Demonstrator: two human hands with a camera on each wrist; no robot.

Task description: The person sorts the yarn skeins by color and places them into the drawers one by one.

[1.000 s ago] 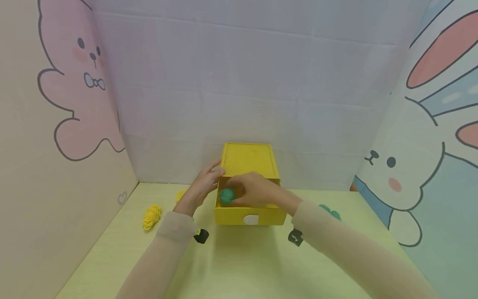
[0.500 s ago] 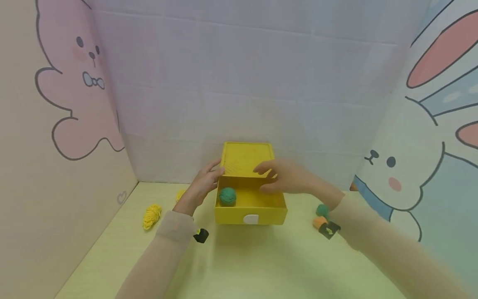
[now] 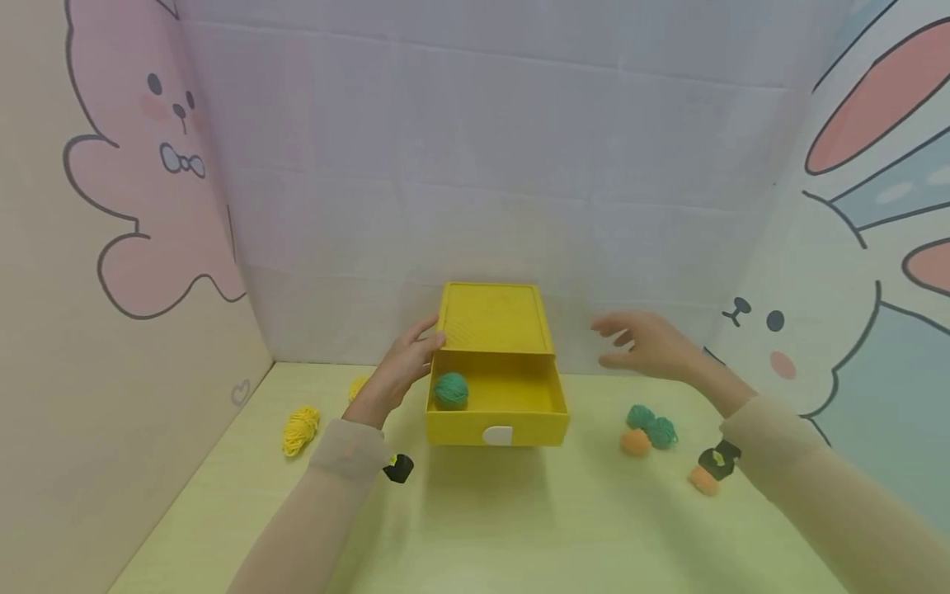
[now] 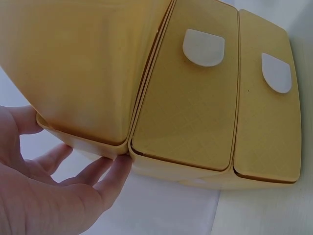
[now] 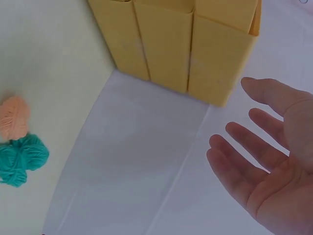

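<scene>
While the right hand hovers, the left hand touches the yellow cabinet.

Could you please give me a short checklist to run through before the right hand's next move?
1. Top drawer open: ok.
2. Room in it: ok, bare right of the green ball.
3. Lower drawers shut: ok.
4. Left hand touching the cabinet: ok, at its left side.
5. Right hand free: ok, holding nothing.
6. Near orange ball in full view: not ok, the wrist camera partly covers it.
</scene>
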